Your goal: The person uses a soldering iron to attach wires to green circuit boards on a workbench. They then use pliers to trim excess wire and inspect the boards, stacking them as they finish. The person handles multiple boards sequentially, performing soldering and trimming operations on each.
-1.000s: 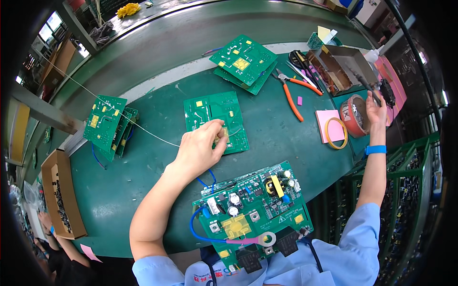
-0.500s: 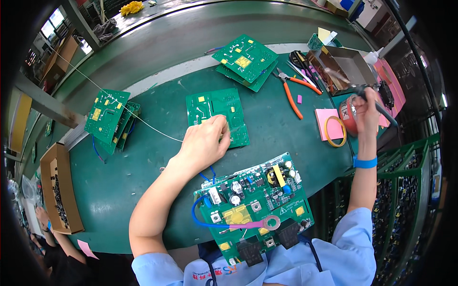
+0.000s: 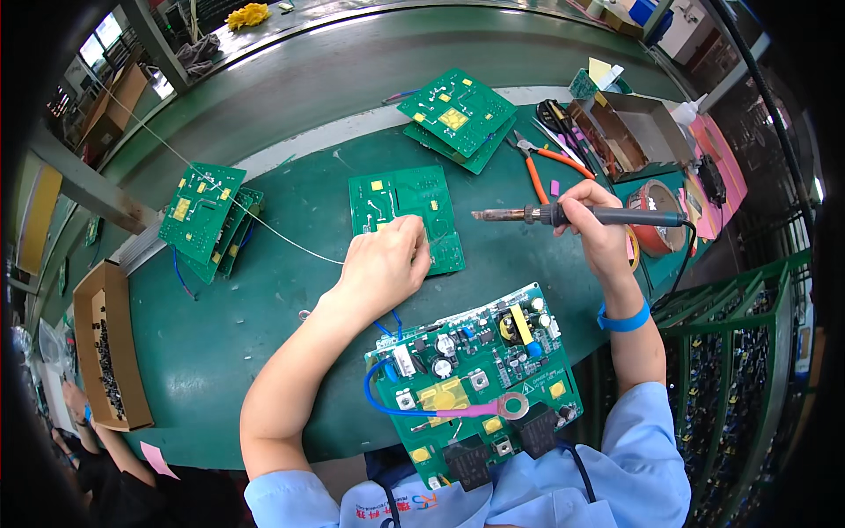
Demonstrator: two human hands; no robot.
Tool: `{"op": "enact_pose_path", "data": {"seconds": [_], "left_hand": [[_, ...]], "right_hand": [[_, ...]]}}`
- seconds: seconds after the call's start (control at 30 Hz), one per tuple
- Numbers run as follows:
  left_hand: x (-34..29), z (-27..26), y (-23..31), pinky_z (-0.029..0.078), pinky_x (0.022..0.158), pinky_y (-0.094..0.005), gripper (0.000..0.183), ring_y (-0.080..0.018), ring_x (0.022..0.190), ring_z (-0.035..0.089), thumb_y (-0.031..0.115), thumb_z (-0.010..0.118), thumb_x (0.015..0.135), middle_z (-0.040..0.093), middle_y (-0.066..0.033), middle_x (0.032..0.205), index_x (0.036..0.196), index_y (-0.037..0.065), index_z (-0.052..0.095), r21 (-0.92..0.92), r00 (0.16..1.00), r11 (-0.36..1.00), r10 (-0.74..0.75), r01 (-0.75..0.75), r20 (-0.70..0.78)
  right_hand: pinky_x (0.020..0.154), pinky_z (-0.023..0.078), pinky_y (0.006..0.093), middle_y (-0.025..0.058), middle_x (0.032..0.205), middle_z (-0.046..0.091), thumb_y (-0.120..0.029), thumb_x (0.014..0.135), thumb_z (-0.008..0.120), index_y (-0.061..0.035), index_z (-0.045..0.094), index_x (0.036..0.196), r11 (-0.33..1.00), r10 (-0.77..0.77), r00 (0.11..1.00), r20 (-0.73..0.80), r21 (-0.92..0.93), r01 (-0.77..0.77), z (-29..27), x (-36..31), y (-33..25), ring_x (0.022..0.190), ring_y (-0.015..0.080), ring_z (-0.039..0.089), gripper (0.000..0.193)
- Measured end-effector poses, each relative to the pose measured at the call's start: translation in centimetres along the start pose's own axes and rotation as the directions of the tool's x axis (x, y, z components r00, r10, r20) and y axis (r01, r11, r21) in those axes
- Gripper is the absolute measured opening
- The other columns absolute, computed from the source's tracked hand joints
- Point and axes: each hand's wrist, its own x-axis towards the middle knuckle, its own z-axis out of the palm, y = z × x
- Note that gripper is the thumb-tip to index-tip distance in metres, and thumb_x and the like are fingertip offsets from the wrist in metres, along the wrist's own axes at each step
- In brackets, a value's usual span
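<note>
My right hand [image 3: 600, 236] grips a soldering iron [image 3: 629, 216] by its dark handle. The iron's tip points left, in the air to the right of a green circuit board [image 3: 405, 185] lying on the bench. Over the lower part of this board, my left hand [image 3: 383, 257] is closed on a thin pale solder wire [image 3: 290, 241] that runs in from the upper left; its fingertips are partly hidden. Closer to me stands a populated circuit board [image 3: 475, 380], bearing a blue cable [image 3: 387, 408] with a ring terminal [image 3: 512, 406].
Stacked boards stand at the left [image 3: 201, 211] and far middle [image 3: 453, 114]. Orange-handled cutters [image 3: 537, 176], a tape roll [image 3: 656, 224] and a metal box [image 3: 647, 132] lie on the right. A cardboard box [image 3: 132, 370] of small parts sits left, near another person's hand [image 3: 75, 400].
My right hand has brought the soldering iron leftward from beside the tape roll, its tip now turned toward the board. My left hand stays on the board with the solder wire.
</note>
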Motion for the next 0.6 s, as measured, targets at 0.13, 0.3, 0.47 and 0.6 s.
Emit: {"op": "enact_pose_path", "data": {"seconds": [0.13, 0.3, 0.47, 0.6], "left_hand": [[0.0, 0.0, 0.0, 0.046, 0.059, -0.0345, 0.014, -0.0253, 0.067, 0.057, 0.007, 0.054, 0.07, 0.058, -0.0093, 0.078, 0.082, 0.001, 0.05, -0.012, 1.0, 1.0, -0.014, 0.014, -0.013], [0.0, 0.7, -0.1, 0.046, 0.057, -0.0337, 0.015, -0.0243, 0.064, 0.057, 0.007, 0.055, 0.07, 0.057, -0.0074, 0.071, 0.084, 0.002, 0.051, 0.016, 0.995, 1.0, -0.016, 0.018, -0.103], [0.0, 1.1, 0.1, 0.046, 0.054, -0.0327, 0.014, -0.0229, 0.062, 0.057, 0.007, 0.056, 0.07, 0.056, -0.0059, 0.07, 0.083, 0.003, 0.052, 0.035, 0.991, 0.999, -0.014, 0.019, -0.136], [0.1, 1.1, 0.1, 0.045, 0.052, -0.0321, 0.014, -0.0222, 0.061, 0.057, 0.008, 0.056, 0.07, 0.056, -0.0052, 0.071, 0.082, 0.003, 0.052, 0.056, 0.991, 0.998, -0.01, 0.018, -0.131]], "right_hand": [[0.047, 0.044, 0.019, 0.0054, 0.063, 0.056, -0.01, 0.076, 0.055, 0.0008, 0.053, 0.075, 0.998, 0.058, 0.998, 0.015, 0.021, -0.059, 0.7, 0.3, 0.0, 0.051, 0.0082, 0.053, 0.011], [0.047, 0.044, 0.0191, 0.0051, 0.062, 0.055, -0.01, 0.076, 0.055, 0.0009, 0.053, 0.075, 0.995, 0.098, 0.994, 0.039, 0.032, -0.099, 1.5, 1.1, 0.0, 0.051, 0.0078, 0.053, 0.011], [0.046, 0.044, 0.0189, 0.0049, 0.061, 0.055, -0.011, 0.076, 0.056, 0.0012, 0.053, 0.075, 0.995, 0.104, 0.993, 0.053, -0.013, -0.104, 1.8, 1.3, 0.9, 0.051, 0.0079, 0.053, 0.012], [0.046, 0.044, 0.0196, 0.0055, 0.062, 0.056, -0.011, 0.075, 0.056, 0.0014, 0.054, 0.074, 0.992, 0.124, 0.989, 0.081, -0.003, -0.125, 2.1, 1.4, 1.1, 0.052, 0.0081, 0.054, 0.013]]}}
